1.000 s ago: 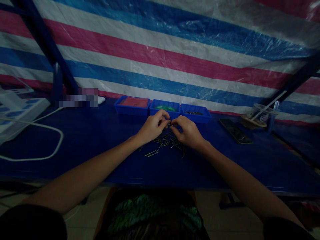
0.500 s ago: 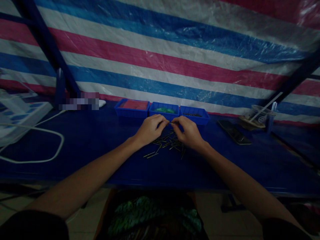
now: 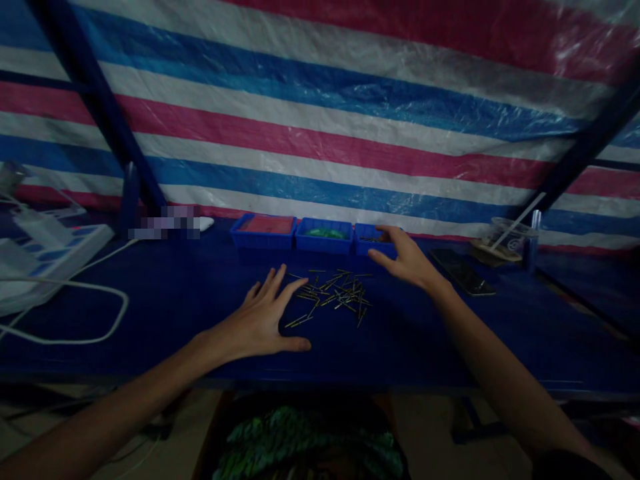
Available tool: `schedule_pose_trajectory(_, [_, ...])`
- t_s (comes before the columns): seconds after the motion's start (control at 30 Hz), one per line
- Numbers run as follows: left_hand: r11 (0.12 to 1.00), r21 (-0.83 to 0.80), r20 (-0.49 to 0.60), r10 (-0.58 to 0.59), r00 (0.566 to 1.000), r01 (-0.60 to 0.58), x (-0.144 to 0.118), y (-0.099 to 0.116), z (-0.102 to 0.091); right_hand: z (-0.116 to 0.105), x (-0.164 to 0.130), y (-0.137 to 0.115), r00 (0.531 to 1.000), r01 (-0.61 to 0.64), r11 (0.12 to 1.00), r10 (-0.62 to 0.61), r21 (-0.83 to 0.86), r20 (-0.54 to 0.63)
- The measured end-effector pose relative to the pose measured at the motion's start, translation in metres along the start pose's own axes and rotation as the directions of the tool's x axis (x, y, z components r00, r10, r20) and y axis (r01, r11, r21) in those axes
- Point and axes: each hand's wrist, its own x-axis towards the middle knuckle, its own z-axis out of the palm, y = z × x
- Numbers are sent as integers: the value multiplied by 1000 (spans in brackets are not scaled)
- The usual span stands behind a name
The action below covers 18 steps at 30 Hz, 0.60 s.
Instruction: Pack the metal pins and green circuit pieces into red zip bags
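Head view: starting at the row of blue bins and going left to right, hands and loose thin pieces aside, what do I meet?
Bin with red contents → bin with green contents → bin with dark pieces → phone → clear cup.

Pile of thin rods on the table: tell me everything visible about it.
The thin rods form a loose heap, dark with brassy yellow glints, metallic-looking; finer detail is too small to read. They lie at many angles, many crossing, with a few strays at the near left. They rest on the blue table, nearer than the blue trays. The left hand spreads open at their left edge; contact is unclear.
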Motion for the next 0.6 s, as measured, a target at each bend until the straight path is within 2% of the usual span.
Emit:
schedule_pose_trajectory(0.03, [1000, 2, 12, 4, 1000, -4, 2, -2, 3, 1, -8, -6, 994, 56, 997, -60, 48, 93])
schedule_pose_trajectory(0.1, [999, -5, 4, 36, 999, -35, 13, -4, 7, 6, -24, -15, 948, 101, 990, -125, 96, 291])
schedule_pose_trajectory(0.2, [994, -38, -6, 100, 995, -100, 42, 3, 11, 22, -38, -18, 859, 62, 994, -97, 85, 504])
schedule_pose_trajectory(0.27, [983, -76, -5, 164, 986, -164, 63, 9, 13, 34, -37, -18, 843, 61, 994, -102, 94, 528])
schedule_pose_trajectory(0.33, [961, -129, -5, 246, 969, -244, 81, 11, 14, 46, -27, -17, 851, 89, 987, -147, 137, 504])
schedule_pose_trajectory(0.43, [901, -274, -60, 333, 941, -336, 97, 5, 13, 59, -10, -19, 859, 103, 978, -180, 183, 479])
schedule_pose_trajectory(0.5, [848, -391, -138, 329, 934, -357, 101, -1, 13, 65, -2, -20, 869, 95, 978, -172, 184, 463])
schedule_pose_trajectory(0.6, [793, -513, -219, 250, 943, -330, 99, -6, 11, 69, 0, -20, 895, 94, 973, -176, 212, 411])
